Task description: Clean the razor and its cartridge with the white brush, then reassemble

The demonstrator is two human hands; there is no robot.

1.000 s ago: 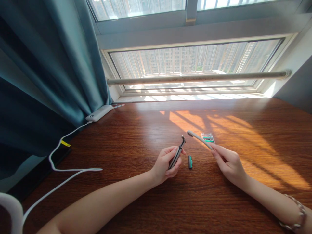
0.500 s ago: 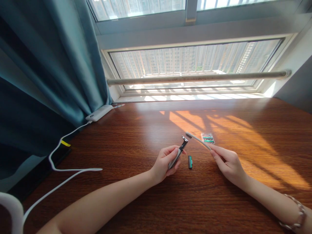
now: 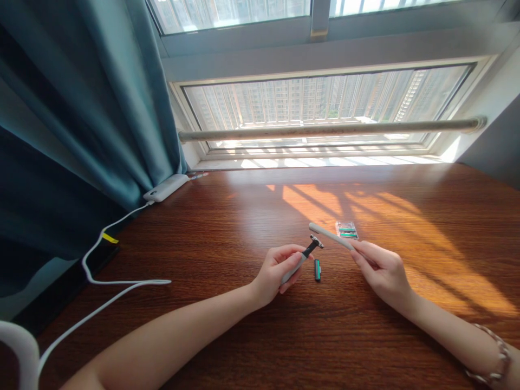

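Note:
My left hand (image 3: 278, 271) is closed around a razor handle (image 3: 293, 271), grey with a black neck and a bare metal head without a blade cartridge. In my right hand (image 3: 382, 271) a grey toothbrush (image 3: 331, 234) is pinched by its handle, its head pointing left and the bristles hidden from view. The brush head is just above the razor's head; whether they touch I cannot tell. Below them on the table lies a black and green blade cartridge (image 3: 317, 270). Beyond the brush sits a clear plastic case (image 3: 346, 229) with green-striped cartridges inside.
The brown wooden table (image 3: 227, 336) reaches to a window with a horizontal rail (image 3: 325, 130). At the left, a white power bank (image 3: 166, 188) with a white cable (image 3: 122, 283) lies beside a blue curtain (image 3: 122, 108). A bracelet (image 3: 498, 355) circles my right wrist.
The razor has turned in my left hand, its metal head tipping right and down. The toothbrush has rolled in my right hand, so its bristles no longer show.

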